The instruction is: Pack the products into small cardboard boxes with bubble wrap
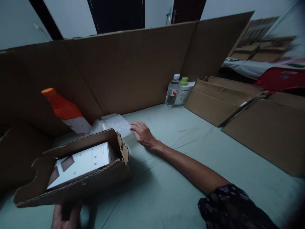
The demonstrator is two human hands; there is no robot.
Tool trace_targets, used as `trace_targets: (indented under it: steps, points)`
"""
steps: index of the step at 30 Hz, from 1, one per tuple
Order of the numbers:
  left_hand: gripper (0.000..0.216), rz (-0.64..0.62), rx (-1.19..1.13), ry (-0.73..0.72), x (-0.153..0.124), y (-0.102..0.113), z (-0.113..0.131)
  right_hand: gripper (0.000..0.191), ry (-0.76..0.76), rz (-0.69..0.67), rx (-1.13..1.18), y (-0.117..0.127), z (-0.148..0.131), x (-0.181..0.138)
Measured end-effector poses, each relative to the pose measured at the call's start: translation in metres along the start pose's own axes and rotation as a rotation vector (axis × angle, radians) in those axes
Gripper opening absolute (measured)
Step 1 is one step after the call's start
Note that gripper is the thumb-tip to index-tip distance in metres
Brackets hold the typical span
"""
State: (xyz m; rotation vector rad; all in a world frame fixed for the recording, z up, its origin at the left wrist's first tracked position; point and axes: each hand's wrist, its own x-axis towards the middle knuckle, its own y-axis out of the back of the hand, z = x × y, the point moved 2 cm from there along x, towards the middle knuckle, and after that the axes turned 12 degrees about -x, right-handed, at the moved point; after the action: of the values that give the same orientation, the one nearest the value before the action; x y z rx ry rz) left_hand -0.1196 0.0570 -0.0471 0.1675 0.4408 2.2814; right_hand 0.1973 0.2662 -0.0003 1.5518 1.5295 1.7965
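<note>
An open cardboard box (102, 176) with torn edges is tilted at the lower left, and a white printed carton (83, 162) lies inside it. My left hand (64, 218) is at its near underside, thumb and fingers against the cardboard and partly hidden by it. Farther back, my right hand (142, 134) reaches across the cloth. Its fingertips are closed at the right edge of a clear bubble wrap sheet (116, 123). An orange bottle with a white lower part (65, 109) leans behind the box.
A tall cardboard panel (133, 66) stands along the back. Before it are a clear water bottle (172, 92) and a white bottle with a green cap (184, 93). Cardboard boxes (212, 101) stand on the right. Pale green cloth (181, 178) covers the surface.
</note>
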Motion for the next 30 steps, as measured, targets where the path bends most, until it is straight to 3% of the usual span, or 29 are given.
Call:
trace_targets:
  steps: [4, 9, 12, 16, 18, 21, 23, 26, 30]
  points:
    - [0.062, -0.053, -0.072, -0.034, 0.001, -0.001, 0.003, 0.019, 0.101, 0.113, 0.124, 0.061, 0.002, -0.066]
    - [0.056, -0.080, -0.116, -0.063, 0.004, 0.001, 0.012, 0.022, 0.151, -0.039, 0.188, 0.099, -0.029, -0.163]
    - [0.064, -0.048, -0.206, -0.094, -0.009, 0.007, 0.015, 0.020, 0.006, -0.070, 0.333, 0.105, -0.054, -0.205]
    - [0.074, 0.090, -0.174, -0.270, -0.060, 0.022, 0.013, 0.017, -0.378, -0.062, 0.612, 0.102, -0.078, -0.238]
    - [0.060, 0.003, -0.100, -0.355, -0.094, 0.021, 0.011, 0.015, -0.592, -0.042, 0.772, 0.096, -0.085, -0.249]
    - [0.035, -0.334, -0.046, -0.484, -0.139, 0.006, 0.010, 0.018, -0.871, 0.023, 0.980, 0.089, -0.090, -0.260]
    - [0.031, -0.480, -0.070, -0.562, -0.159, -0.006, 0.014, 0.023, -0.974, 0.068, 1.083, 0.089, -0.093, -0.265]
    - [0.040, -0.536, -0.153, -0.524, -0.167, -0.022, 0.025, 0.027, -0.983, 0.043, 1.144, 0.094, -0.097, -0.270]
    - [0.045, -0.602, -0.227, -0.403, -0.167, -0.048, 0.035, 0.028, -0.857, -0.076, 1.043, 0.102, -0.101, -0.279]
